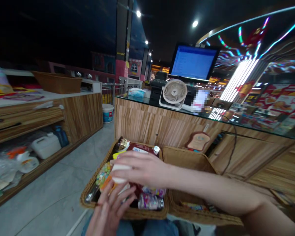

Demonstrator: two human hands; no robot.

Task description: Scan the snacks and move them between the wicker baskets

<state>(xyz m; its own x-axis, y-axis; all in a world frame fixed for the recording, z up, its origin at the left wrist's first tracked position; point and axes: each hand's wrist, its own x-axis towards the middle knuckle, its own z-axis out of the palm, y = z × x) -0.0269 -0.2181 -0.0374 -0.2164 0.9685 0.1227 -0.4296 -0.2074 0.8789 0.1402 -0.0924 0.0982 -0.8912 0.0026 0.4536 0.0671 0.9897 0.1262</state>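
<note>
My right hand (144,167) reaches in from the right, its fingers curled over a small white object (120,172) whose kind I cannot make out. Below it, my left hand (110,206) has its fingers spread over the near side of a wicker basket (87,188). Around the hands in this basket lie a pack of green and yellow candies (103,175), something orange (107,182) and a clear jar with colourful contents (151,201). A dark red package (144,148) and a bottle with a white cap (156,150) are at the far side. My palms hide the middle.
To the right stands a second wicker basket (184,157) with a few small packs at its near end. Behind rises a wooden counter (137,121) bearing a fan (174,93) and a monitor (194,62). A dark cable (233,147) hangs down its front. Left is a shelf unit (83,111).
</note>
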